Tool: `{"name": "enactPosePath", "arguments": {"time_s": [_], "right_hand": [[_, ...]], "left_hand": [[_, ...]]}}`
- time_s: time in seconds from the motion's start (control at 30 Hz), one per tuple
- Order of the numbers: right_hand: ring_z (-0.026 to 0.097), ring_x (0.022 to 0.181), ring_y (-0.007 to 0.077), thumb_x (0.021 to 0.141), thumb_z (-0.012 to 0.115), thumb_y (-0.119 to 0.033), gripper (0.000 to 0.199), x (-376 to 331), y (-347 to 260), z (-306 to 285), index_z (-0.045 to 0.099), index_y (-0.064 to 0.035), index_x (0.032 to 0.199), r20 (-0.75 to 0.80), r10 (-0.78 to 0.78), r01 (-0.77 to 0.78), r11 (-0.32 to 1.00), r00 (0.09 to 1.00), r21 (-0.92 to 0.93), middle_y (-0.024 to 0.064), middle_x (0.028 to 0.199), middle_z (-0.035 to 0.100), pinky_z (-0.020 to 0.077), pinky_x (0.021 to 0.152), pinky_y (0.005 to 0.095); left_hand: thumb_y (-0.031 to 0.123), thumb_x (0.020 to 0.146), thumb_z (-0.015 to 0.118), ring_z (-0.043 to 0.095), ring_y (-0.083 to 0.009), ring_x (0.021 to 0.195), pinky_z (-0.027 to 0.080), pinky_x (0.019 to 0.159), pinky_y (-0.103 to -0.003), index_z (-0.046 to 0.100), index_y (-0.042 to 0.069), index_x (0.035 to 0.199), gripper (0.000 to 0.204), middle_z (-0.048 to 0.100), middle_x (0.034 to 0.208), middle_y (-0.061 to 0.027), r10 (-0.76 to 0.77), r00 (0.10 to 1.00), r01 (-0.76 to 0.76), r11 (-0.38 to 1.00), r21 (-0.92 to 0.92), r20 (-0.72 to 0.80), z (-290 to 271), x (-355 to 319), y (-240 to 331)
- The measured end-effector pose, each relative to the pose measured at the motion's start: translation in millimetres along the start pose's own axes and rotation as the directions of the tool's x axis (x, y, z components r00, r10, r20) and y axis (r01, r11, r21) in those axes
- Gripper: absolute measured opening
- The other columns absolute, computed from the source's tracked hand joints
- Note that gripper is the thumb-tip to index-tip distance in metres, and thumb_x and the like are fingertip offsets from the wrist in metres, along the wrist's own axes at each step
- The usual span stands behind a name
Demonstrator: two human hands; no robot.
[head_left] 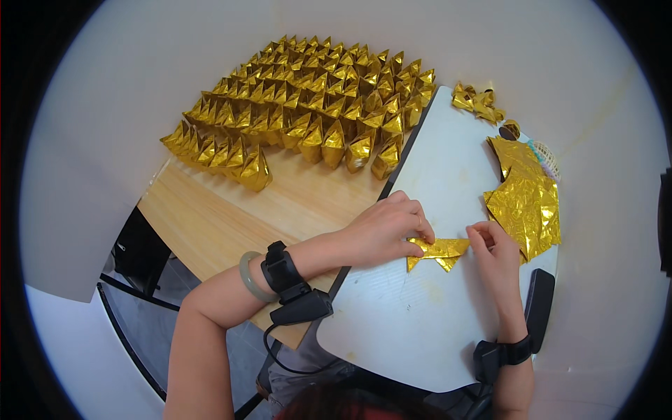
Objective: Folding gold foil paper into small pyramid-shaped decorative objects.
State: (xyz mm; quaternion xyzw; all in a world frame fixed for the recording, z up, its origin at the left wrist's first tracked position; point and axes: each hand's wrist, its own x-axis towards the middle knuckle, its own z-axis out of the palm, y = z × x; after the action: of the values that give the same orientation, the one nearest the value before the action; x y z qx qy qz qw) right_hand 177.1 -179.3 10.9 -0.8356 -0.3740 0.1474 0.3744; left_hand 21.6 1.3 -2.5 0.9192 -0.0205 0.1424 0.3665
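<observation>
A partly folded piece of gold foil paper [442, 251] lies on the white tabletop, with pointed corners hanging toward me. My left hand [389, 232] grips its left end between thumb and fingers. At the opposite end, my right hand [495, 259] pinches the right tip, its thumb and forefinger close together. Beyond the right hand sits a stack of flat gold foil sheets [525, 210], fanned out a little. Rows of finished-looking gold foil ingots [308, 98] with pointed tips stand on the wooden table at the far left.
The white table [392, 329] meets the wooden table [217, 199] along a dark edge. A few small gold pieces [479, 102] and a pale woven item [544, 159] lie along the right wall. A black oblong object [540, 308] is beside my right forearm. Wrist devices with cables sit on both arms.
</observation>
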Motion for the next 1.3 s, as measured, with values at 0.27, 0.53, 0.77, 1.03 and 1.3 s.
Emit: {"name": "enactPosePath", "arguments": {"time_s": [0.27, 0.53, 0.77, 1.03, 1.3], "right_hand": [[0.053, 0.091, 0.0099, 0.084, 0.065, -0.005, 0.029, -3.5, -1.2, 8.1, 0.058, -0.0032, 0.112, -0.060, -0.052, 0.070, 0.933, 0.997, 0.353, 0.0036, 0.103, 0.054, 0.0472, 0.079, 0.0247], [0.051, 0.102, 0.0112, 0.087, 0.063, -0.009, 0.035, -5.9, -17.3, 2.1, 0.052, -0.0018, 0.120, 0.045, 0.123, -0.115, 0.656, 0.991, 0.746, 0.0064, 0.118, 0.045, 0.0478, 0.085, 0.0279], [0.055, 0.093, 0.0083, 0.088, 0.064, -0.008, 0.036, -0.1, -6.9, -7.9, 0.053, -0.0031, 0.122, 0.259, 0.132, -0.286, 0.574, 0.957, 0.767, 0.0023, 0.105, 0.054, 0.0499, 0.079, 0.0248], [0.054, 0.081, 0.0059, 0.081, 0.071, -0.004, 0.033, -6.1, -17.6, 2.5, 0.059, -0.0017, 0.112, 0.213, -0.084, -0.069, 0.779, 0.973, 0.623, 0.0004, 0.090, 0.058, 0.0480, 0.069, 0.0194], [0.049, 0.064, 0.0027, 0.079, 0.074, -0.006, 0.033, -11.5, -14.4, 15.5, 0.059, -0.0032, 0.109, 0.066, -0.082, 0.070, 0.983, 0.994, 0.171, -0.0016, 0.076, 0.053, 0.0418, 0.056, 0.0185]], "left_hand": [[0.016, 0.075, 0.075, 0.048, -0.0246, 0.098, 0.040, 0.087, -0.035, 0.064, 0.008, 0.095, 0.024, 0.060, 0.093, -0.0038, 0.001, 1.000, -0.001, 1.000, -0.016, -0.017, 1.2, 1.3, 0.3], [0.017, 0.075, 0.075, 0.049, -0.0250, 0.098, 0.040, 0.087, -0.035, 0.062, 0.008, 0.095, 0.025, 0.060, 0.094, -0.0042, -0.023, 1.000, 0.023, 1.000, -0.010, -0.013, 1.4, 0.1, -1.2], [0.018, 0.075, 0.076, 0.049, -0.0252, 0.098, 0.040, 0.086, -0.035, 0.064, 0.009, 0.095, 0.026, 0.060, 0.094, -0.0043, 0.001, 1.000, -0.001, 1.000, 0.008, -0.011, 0.7, 0.8, -0.3], [0.019, 0.075, 0.076, 0.049, -0.0252, 0.097, 0.041, 0.085, -0.035, 0.064, 0.008, 0.094, 0.024, 0.059, 0.091, -0.0043, -0.001, 1.000, 0.001, 1.000, -0.003, -0.027, 2.5, -0.5, -1.7], [0.019, 0.074, 0.076, 0.049, -0.0233, 0.094, 0.041, 0.084, -0.034, 0.064, 0.008, 0.093, 0.025, 0.058, 0.087, -0.0042, -0.042, 0.999, 0.042, 0.999, 0.018, 0.005, -0.7, 0.8, 4.6]]}}
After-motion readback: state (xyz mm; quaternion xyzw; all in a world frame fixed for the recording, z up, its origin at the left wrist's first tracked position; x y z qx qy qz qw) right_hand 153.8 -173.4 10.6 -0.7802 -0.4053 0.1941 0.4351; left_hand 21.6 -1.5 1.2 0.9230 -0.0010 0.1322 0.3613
